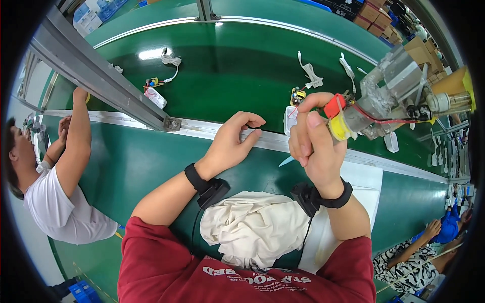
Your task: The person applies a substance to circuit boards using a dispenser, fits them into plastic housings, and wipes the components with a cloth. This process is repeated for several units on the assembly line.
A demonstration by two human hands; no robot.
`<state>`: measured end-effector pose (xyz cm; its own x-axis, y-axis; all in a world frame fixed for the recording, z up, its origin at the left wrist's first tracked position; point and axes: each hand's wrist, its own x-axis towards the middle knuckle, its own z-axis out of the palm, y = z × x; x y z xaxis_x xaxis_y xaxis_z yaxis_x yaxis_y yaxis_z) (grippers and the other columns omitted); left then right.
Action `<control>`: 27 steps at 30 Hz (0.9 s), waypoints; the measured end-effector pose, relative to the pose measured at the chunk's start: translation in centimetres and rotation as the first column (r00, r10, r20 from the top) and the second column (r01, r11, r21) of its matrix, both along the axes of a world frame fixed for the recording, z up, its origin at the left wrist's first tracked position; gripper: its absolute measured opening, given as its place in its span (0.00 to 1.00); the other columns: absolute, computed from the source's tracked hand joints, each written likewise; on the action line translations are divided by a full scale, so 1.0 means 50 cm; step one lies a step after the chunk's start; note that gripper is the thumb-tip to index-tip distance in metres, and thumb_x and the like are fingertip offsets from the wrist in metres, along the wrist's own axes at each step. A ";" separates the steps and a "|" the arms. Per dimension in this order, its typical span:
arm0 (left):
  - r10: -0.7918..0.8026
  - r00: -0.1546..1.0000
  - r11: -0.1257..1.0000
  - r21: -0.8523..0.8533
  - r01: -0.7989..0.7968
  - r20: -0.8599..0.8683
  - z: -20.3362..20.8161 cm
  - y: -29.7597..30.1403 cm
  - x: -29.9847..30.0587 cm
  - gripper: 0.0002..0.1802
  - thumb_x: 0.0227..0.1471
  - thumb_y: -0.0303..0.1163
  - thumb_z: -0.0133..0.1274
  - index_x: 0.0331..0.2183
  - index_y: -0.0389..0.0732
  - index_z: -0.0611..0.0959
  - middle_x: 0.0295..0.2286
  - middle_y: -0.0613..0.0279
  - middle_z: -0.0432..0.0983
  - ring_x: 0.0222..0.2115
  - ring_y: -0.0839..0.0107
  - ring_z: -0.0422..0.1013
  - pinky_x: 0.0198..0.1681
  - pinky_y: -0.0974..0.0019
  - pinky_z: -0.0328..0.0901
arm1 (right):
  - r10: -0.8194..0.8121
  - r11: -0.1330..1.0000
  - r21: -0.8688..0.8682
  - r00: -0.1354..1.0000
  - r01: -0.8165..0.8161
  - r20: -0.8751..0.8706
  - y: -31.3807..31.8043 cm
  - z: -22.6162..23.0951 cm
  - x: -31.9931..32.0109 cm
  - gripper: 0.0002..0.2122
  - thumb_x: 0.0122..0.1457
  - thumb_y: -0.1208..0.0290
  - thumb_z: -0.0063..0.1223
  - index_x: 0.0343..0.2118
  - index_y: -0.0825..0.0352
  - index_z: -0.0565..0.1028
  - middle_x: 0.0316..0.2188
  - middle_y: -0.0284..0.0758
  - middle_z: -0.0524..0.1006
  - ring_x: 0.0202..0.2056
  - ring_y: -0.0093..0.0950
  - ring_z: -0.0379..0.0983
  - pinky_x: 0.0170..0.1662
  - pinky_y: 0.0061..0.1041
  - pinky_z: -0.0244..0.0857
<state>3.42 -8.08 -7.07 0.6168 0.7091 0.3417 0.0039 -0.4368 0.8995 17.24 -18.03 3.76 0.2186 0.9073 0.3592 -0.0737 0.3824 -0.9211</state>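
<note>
My left hand [230, 141] hovers above the pale metal rail in front of me, fingers half bent, thumb and index apart, nothing between them. Close to the rail, my right hand [319, 146] is raised and its fingers are curled. A light blue pointed stick [286, 161] juts out below them; its other end is hidden by the hand. By the index finger and thumb is the red block [334, 105] of a grey device [374, 103] with yellow tape, thin wires and clear lumpy residue. Beyond the hand lies a white plastic housing [290, 117] with a small circuit board [298, 95].
A crumpled cream cloth [252, 227] lies before me, beside a white sheet [361, 187]. Coiled white cables [312, 78] and another circuit board [153, 83] rest on the green belt [227, 65]. A metal post [101, 65] rises at left. Other people sit at both sides.
</note>
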 end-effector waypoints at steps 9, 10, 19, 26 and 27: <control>0.011 1.000 1.000 0.010 -0.011 -0.011 0.004 0.001 -0.002 0.11 0.49 0.22 0.52 0.38 0.36 0.76 0.34 0.59 0.72 0.36 0.68 0.71 0.41 0.68 0.66 | -0.008 1.000 0.012 1.000 0.008 -0.010 0.007 -0.005 -0.006 0.09 0.64 0.66 0.39 0.39 0.68 0.63 0.11 0.26 0.58 0.09 0.14 0.50 0.11 0.16 0.45; 0.008 1.000 1.000 0.011 -0.008 -0.016 0.006 0.001 -0.004 0.11 0.49 0.22 0.52 0.38 0.36 0.76 0.34 0.58 0.72 0.36 0.68 0.71 0.41 0.68 0.66 | -0.008 1.000 0.014 1.000 0.008 -0.011 0.007 -0.005 -0.007 0.09 0.64 0.66 0.39 0.39 0.68 0.63 0.11 0.26 0.58 0.09 0.14 0.50 0.11 0.16 0.45; -0.004 1.000 1.000 -0.012 0.004 -0.029 0.009 0.001 -0.013 0.11 0.48 0.22 0.52 0.38 0.37 0.77 0.34 0.58 0.73 0.37 0.66 0.72 0.41 0.67 0.66 | -0.015 1.000 0.000 1.000 0.015 -0.021 0.008 -0.005 -0.016 0.09 0.64 0.66 0.39 0.38 0.67 0.63 0.11 0.26 0.58 0.09 0.14 0.50 0.11 0.16 0.44; -0.023 0.998 1.000 0.008 0.023 -0.054 0.002 0.005 -0.017 0.12 0.50 0.22 0.53 0.40 0.37 0.76 0.36 0.61 0.73 0.38 0.72 0.70 0.41 0.71 0.65 | -0.009 1.000 0.022 1.000 0.009 -0.016 0.009 -0.012 -0.016 0.08 0.64 0.67 0.39 0.38 0.67 0.64 0.11 0.26 0.58 0.09 0.14 0.50 0.11 0.16 0.44; -0.023 0.998 1.000 0.012 0.023 -0.058 0.003 0.005 -0.017 0.12 0.50 0.22 0.53 0.40 0.37 0.76 0.36 0.61 0.73 0.38 0.72 0.70 0.41 0.71 0.65 | -0.008 1.000 0.023 1.000 0.008 -0.016 0.008 -0.011 -0.016 0.08 0.64 0.67 0.39 0.38 0.67 0.64 0.11 0.26 0.58 0.09 0.14 0.50 0.11 0.16 0.44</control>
